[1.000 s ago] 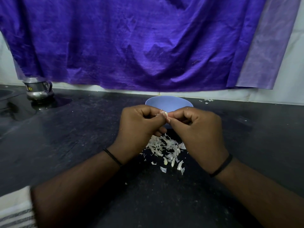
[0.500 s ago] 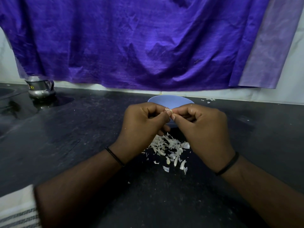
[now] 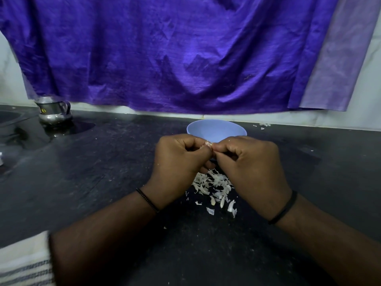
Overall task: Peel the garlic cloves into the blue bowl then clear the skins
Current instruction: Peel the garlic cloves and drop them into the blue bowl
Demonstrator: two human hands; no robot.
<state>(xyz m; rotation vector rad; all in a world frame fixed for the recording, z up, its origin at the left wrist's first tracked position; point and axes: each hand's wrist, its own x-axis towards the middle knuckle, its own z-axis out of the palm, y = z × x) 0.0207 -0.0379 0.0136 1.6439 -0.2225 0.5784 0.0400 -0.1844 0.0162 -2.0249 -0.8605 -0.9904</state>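
Both hands are held together just above the near rim of the blue bowl (image 3: 216, 129): the left hand (image 3: 177, 166) and the right hand (image 3: 251, 168) are curled, and a single garlic clove (image 3: 208, 144) is pinched between their thumbs and fingertips. Behind them a purple cloth (image 3: 165, 54) is hung along the wall, and the dark bench (image 3: 103, 182) is spread below. A steel jug (image 3: 54, 112) is set far to the left, well apart from the work. A heap of garlic skins (image 3: 214, 186) is scattered on the bench directly beneath the hands, just in front of the bowl; a few more scraps (image 3: 262, 126) are seen to the bowl's right. Only a pale tip of the clove is shown; how much skin remains cannot be told. The clove is judged small, firm and slippery, best pinched across its middle while the papery, fragile skin is lifted from an end. The loose skins are judged feather-light and easily scattered.
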